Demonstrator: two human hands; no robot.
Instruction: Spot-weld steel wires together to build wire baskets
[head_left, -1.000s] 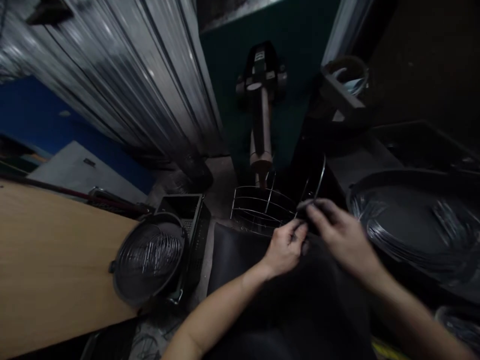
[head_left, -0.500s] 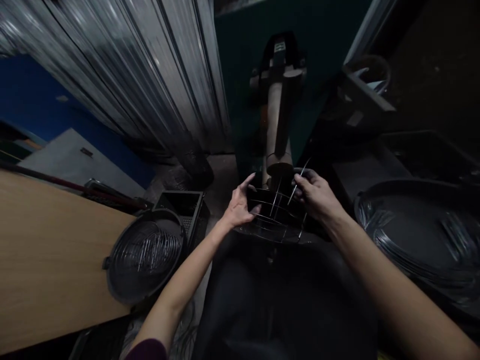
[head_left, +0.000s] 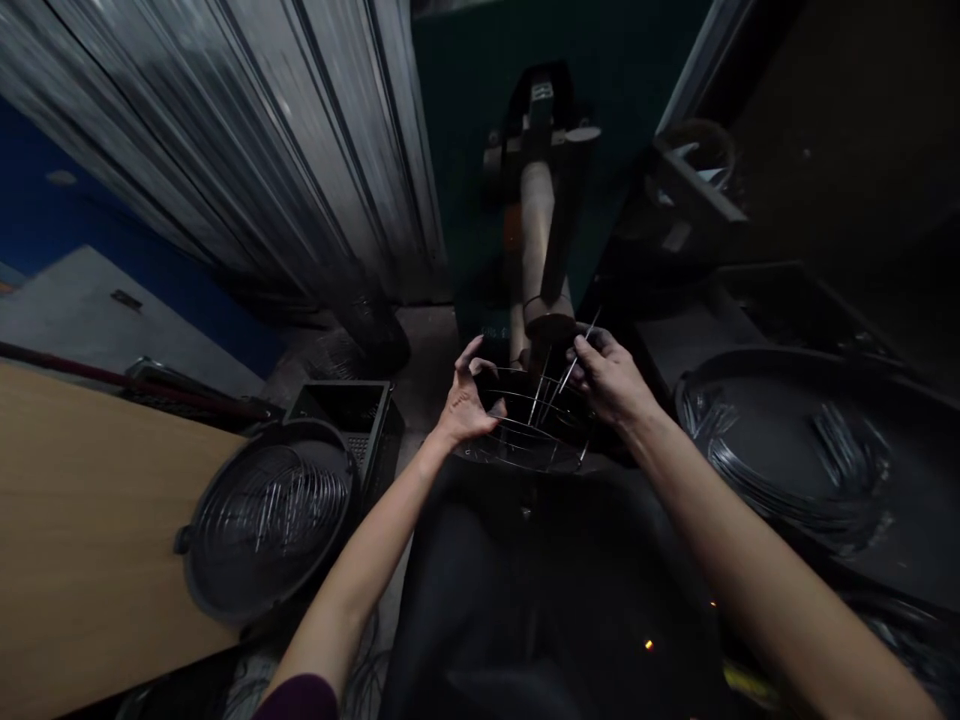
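A round wire frame [head_left: 517, 428] of thin metal rings and crossing rods sits just below the blunt end of a machine's metal cylinder [head_left: 549, 310]. At its left side, my left hand [head_left: 466, 405] grips the frame, thumb at the rings and index finger raised and curved. My right hand [head_left: 611, 380] pinches a thin straight metal rod [head_left: 574, 365], slanted beside the cylinder, between thumb and fingers. The rod's lower end reaches the frame's right part; whether it touches a ring I cannot tell. The lower fingers of both hands are partly hidden in shadow.
On the left, a round dark tray [head_left: 202, 575] holds wire rings and rods beside a wooden board [head_left: 90, 530]. Behind it stands a black crate [head_left: 384, 400]. A larger tray [head_left: 795, 375] of wire pieces lies right. Orange sparks [head_left: 649, 645] glow over the dark apron [head_left: 540, 580].
The whole view has shifted, so everything appears slightly further left. Orange sparks now show at the lower right. Both hands keep their places at the frame and rod.
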